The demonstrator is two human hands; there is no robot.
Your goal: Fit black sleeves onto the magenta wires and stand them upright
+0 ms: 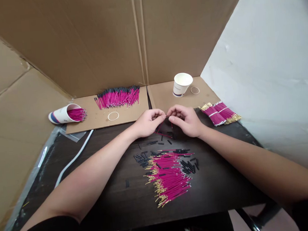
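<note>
The left hand [147, 123] and the right hand [186, 121] met fingertip to fingertip above the dark tabletop [117, 199], both pinched shut on a thin magenta wire [167, 117] held between them. What little of it showed ran roughly side to side, so neither hand was the nearer. Whether a sleeve was already on it was too small to tell.

Just nearer the person than the hands lay a few loose wires and short black sleeves [158, 142]. Nearer again was the main pile of magenta wires [169, 179], gold tips fanned toward the left, with more black sleeves [189, 165] along its far and right edges. Nothing stood between hands and pile.

Right of the hands lay two banded wire bundles [220, 113]. Beyond the hands, on cardboard, stood an upright paper cup [181, 84] beside a rubber band [194, 90]. Far left of the hands were a row of sleeved wires [118, 97], another rubber band [113, 116] and a tipped cup of wires [66, 114].
</note>
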